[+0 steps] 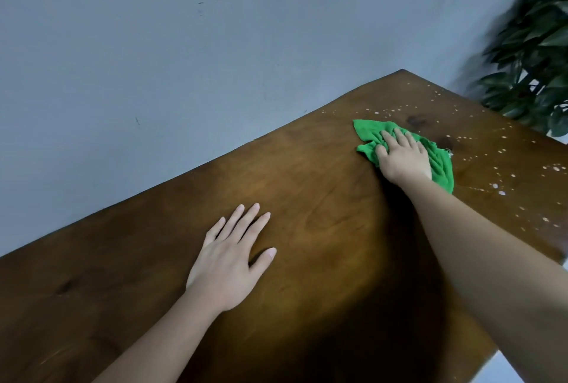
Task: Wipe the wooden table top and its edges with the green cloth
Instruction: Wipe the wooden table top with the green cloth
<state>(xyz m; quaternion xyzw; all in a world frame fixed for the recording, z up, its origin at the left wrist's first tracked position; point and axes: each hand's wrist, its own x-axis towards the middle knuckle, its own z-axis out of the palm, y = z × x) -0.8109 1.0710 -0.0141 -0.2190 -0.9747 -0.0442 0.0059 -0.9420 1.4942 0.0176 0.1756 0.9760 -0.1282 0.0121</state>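
The brown wooden table top point(307, 213) fills most of the view, tilted, its far corner at the upper right. A crumpled green cloth point(368, 133) lies near that far end. My right hand point(402, 156) presses down on the cloth, its fingers slightly bent over the bunched fabric. My left hand point(230, 259) rests flat on the bare wood nearer to me, fingers straight and spread. Pale droplets or specks point(498, 152) dot the wood to the right of the cloth and beyond it.
A grey-blue wall point(184, 60) runs along the table's far long edge. A leafy green plant point(534, 60) stands past the far right corner. The table's near right edge point(491, 355) drops to a pale floor.
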